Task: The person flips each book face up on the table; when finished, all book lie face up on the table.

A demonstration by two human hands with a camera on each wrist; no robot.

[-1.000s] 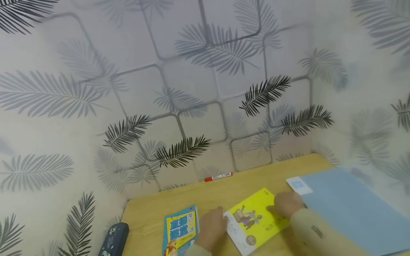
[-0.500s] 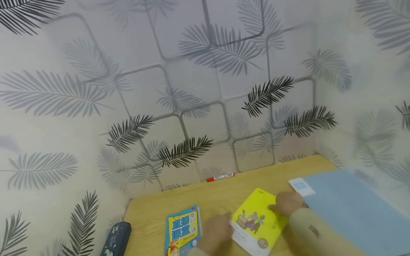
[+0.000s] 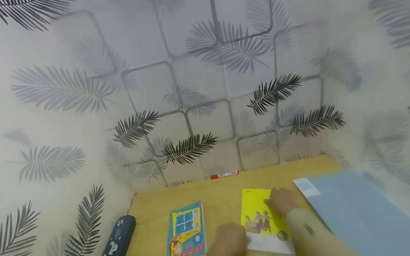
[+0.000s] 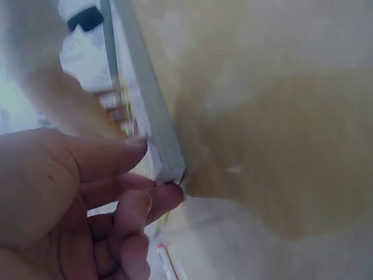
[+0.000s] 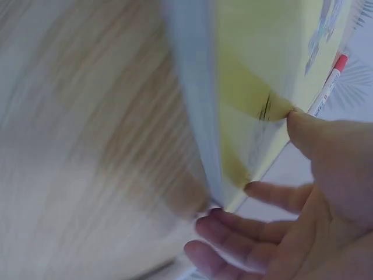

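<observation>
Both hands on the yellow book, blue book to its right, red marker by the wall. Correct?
Wrong on one point: the blue book lies to the left of the yellow book, not its right, as the head view shows. The rest holds: the left hand and right hand are both on the yellow book, and the red marker lies by the wall.

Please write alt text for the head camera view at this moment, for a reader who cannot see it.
Two hands hold a yellow book flat on a wooden desk: the right hand on its far right corner, the left hand at its near left edge. A blue book, dark pencil case, red marker and blue folder lie around, before leaf-patterned walls.
</observation>
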